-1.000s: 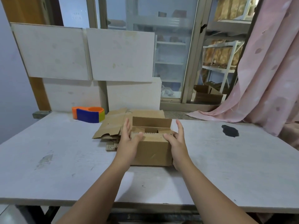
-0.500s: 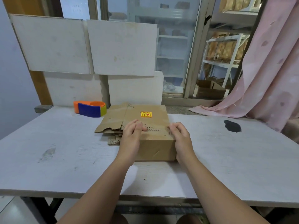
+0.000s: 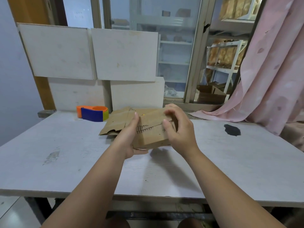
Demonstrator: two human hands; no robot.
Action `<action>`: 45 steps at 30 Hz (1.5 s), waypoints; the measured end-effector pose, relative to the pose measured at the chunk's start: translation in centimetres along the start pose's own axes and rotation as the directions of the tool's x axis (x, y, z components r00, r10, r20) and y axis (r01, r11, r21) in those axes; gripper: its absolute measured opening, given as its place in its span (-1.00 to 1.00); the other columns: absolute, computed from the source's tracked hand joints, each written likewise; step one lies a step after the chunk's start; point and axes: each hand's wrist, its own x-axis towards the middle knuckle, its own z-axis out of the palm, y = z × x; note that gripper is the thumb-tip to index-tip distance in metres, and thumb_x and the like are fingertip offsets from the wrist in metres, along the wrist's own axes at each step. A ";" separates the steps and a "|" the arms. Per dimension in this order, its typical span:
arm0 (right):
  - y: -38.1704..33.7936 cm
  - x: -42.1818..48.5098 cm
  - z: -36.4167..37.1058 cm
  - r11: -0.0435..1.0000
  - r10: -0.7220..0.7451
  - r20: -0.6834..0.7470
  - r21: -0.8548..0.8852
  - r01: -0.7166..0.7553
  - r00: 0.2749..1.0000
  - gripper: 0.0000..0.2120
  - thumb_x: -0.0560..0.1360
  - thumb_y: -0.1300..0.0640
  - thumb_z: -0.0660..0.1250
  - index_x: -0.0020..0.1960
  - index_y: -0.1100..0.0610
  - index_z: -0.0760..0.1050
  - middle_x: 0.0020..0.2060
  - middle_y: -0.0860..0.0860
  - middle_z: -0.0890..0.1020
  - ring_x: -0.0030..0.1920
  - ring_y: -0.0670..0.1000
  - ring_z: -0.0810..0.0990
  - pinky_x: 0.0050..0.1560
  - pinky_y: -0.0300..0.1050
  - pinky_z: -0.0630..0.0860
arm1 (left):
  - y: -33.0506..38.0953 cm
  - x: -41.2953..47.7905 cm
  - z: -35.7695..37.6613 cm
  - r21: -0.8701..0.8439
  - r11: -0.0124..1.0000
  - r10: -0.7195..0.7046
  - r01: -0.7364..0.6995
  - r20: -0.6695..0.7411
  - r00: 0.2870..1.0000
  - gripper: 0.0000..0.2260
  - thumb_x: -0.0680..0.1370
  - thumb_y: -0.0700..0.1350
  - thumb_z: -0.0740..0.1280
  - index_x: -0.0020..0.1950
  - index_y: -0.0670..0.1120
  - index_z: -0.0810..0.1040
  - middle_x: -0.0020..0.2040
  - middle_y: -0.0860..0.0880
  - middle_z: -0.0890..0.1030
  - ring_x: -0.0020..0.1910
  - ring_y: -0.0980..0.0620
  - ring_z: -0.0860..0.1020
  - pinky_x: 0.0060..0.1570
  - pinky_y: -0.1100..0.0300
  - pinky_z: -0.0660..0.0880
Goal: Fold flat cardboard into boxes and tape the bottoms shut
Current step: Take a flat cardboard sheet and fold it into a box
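Gripping tilted box (image 3: 152, 134), left hand (image 3: 127, 139) under near edge, right hand (image 3: 180, 134) atop

The left hand (image 3: 130, 137) and right hand (image 3: 181, 134) are bare, forearms too.

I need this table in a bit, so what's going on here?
A person is making up a small cardboard box with bare hands. The left hand holds its left side and underside, and the right hand grips its far right top edge. The box is tilted, raised off the table. The flaps are folded shut, and no tape shows on them. More flat cardboard lies behind it, and the tape dispenser sits untouched at the far left.
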 end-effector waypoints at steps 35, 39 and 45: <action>3.8 -6.3 -0.2 0.858 0.470 0.193 0.127 -0.497 0.861 0.00 0.20 -0.19 0.51 0.40 -0.48 -0.10 0.45 -0.13 0.18 0.42 -0.08 0.27 0.41 0.10 0.33 | -7.1 0.2 -0.6 -0.326 0.919 0.246 -0.220 0.040 0.968 -0.72 0.62 0.05 0.15 0.16 -0.01 0.58 0.06 -0.04 0.67 0.13 -0.06 0.57 0.10 0.00 0.47; 4.5 -6.1 -0.8 0.866 0.460 0.255 0.080 -0.493 0.850 0.07 0.15 -0.22 0.57 0.38 -0.52 -0.10 0.49 -0.08 0.16 0.45 0.01 0.26 0.40 0.18 0.32 | -7.3 0.7 -1.5 -0.352 0.922 0.227 -0.163 0.148 0.962 -0.69 0.62 -0.01 0.12 0.31 0.01 0.51 0.19 -0.05 0.62 0.19 -0.07 0.55 0.19 -0.07 0.44; 4.9 -5.2 -1.3 0.899 0.420 0.332 -0.023 -0.438 0.845 0.17 0.13 -0.14 0.60 0.32 -0.58 -0.23 0.49 -0.16 0.11 0.47 -0.08 0.20 0.46 0.07 0.24 | -6.7 1.4 -2.2 -0.148 0.969 0.220 -0.199 0.147 0.964 -0.68 0.66 -0.01 0.03 0.36 0.07 0.43 0.22 0.00 0.59 0.20 -0.01 0.51 0.11 -0.03 0.47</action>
